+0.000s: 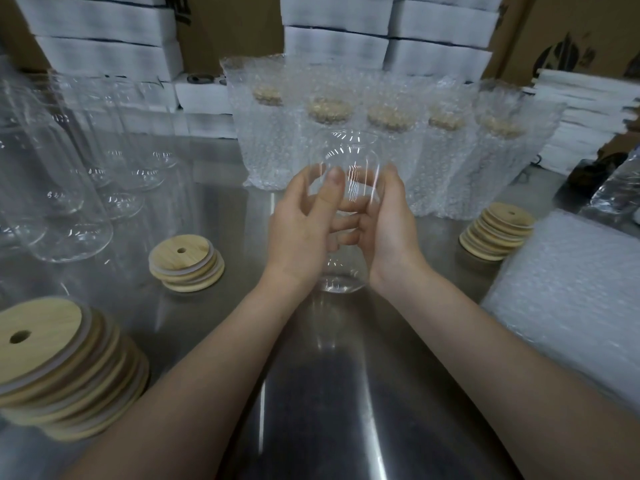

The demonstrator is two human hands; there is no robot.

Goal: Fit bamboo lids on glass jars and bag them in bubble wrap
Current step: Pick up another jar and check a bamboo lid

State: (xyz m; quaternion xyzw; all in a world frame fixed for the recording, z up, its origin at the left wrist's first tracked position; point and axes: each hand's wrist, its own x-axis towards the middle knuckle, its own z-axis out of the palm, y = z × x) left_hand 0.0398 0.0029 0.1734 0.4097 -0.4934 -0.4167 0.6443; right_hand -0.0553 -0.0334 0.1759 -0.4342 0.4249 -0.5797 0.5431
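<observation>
The steel table (329, 393) spans the frame. Above its centre is a lidless glass jar (346, 154), its long axis running up-frame from the wrists and its mouth apparently at the far end. The left hand (298, 233) and right hand (391, 230) both curl round it, and one bamboo lid stack (187, 263) lies mid-left, another lid stack (497, 233) mid-right, one on each hand's side.

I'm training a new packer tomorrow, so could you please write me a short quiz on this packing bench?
1. True or false: the glass jar held by the left hand and right hand already carries a bamboo lid.
2. How many stacks of loose bamboo lids lie on the steel table? A) one B) three C) five
3. Fill in: the finished jars at the back stand inside ____ bags.
Key: 1 false; 2 B; 3 bubble wrap.
</observation>
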